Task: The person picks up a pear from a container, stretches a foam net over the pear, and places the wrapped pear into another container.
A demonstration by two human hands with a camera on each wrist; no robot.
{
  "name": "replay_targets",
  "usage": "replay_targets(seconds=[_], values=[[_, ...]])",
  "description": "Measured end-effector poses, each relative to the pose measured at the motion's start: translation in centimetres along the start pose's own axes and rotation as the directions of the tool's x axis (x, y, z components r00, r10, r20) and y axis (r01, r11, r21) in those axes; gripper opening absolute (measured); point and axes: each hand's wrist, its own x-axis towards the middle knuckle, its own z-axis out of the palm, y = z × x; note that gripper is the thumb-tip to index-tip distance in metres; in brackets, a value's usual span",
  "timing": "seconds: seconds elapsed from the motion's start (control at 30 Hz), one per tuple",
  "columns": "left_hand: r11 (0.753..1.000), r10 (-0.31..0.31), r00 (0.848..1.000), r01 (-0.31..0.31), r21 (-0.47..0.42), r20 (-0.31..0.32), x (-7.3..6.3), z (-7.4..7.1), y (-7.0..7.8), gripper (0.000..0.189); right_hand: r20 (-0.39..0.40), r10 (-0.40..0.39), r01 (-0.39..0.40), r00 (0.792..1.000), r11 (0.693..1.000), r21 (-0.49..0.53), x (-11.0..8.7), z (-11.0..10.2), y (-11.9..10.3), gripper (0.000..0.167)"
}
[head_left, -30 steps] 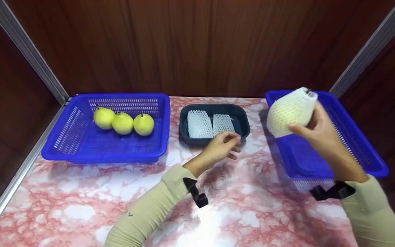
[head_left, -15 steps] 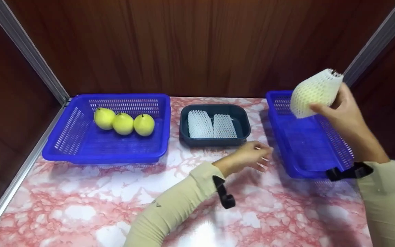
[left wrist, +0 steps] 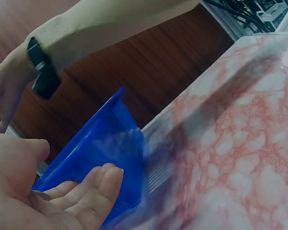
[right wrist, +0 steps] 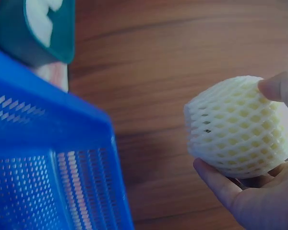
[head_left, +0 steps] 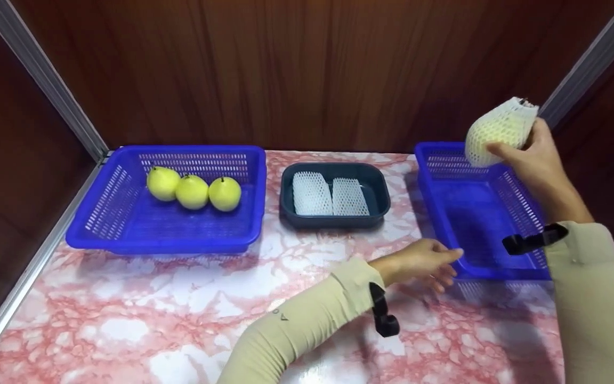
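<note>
My right hand grips a pear in a white foam net, held above the back of the right blue basket. In the right wrist view the yellow of the pear shows through the mesh, with thumb and fingers around it. My left hand is by the near left corner of that basket, its fingers loosely bent and holding nothing. The left wrist view has the fingers overlapping the blue basket wall.
Three bare yellow pears lie in the left blue basket. Between the baskets stands a dark tray with two white foam nets inside. Wooden panels close off the back and sides of the marbled table.
My right hand has carried the netted pear rightward and up, over the right basket's back end. My left hand has moved right, from the tray's front to the right basket's near corner.
</note>
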Motion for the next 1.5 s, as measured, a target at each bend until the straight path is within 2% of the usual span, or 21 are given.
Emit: replay_targets(seconds=[0.17,0.33,0.57,0.8,1.0,1.13,1.3,1.5], values=[[0.999,0.011,1.0,-0.012,-0.039,-0.028,0.5,1.1,-0.3,0.025,0.015,0.059,-0.059,0.998,0.997,-0.049,1.7,0.0,1.3,0.061],[0.999,0.024,0.998,-0.025,-0.023,-0.054,0.9,1.4,-0.7,0.025,0.038,0.105,-0.102,0.994,0.993,-0.065,2.8,-0.1,2.9,0.067],[0.999,0.032,0.999,-0.031,0.02,-0.029,1.1,1.5,-0.8,0.03,0.097,0.106,-0.091,0.99,0.984,-0.154,3.5,0.7,5.8,0.082],[0.999,0.019,0.999,-0.018,0.036,-0.039,1.0,1.9,-0.9,0.031,0.16,0.132,-0.095,0.978,0.97,-0.223,3.6,1.6,9.0,0.086],[0.997,0.003,0.998,0.002,0.078,-0.059,0.9,2.0,-0.8,0.03,0.233,0.158,-0.098,0.96,0.963,-0.253,3.4,2.5,10.8,0.087],[0.996,0.009,0.998,-0.003,0.094,-0.063,0.9,1.7,-0.6,0.03,0.315,0.165,-0.089,0.935,0.966,-0.242,3.3,3.2,11.1,0.082],[0.994,0.02,0.999,-0.014,0.111,-0.05,0.8,1.4,-0.5,0.029,0.398,0.145,-0.041,0.906,0.965,-0.259,3.3,4.2,11.4,0.071],[0.994,0.028,0.998,-0.022,0.107,-0.051,0.9,1.3,-0.4,0.027,0.453,0.135,-0.001,0.881,0.959,-0.285,3.3,5.1,11.7,0.071]])
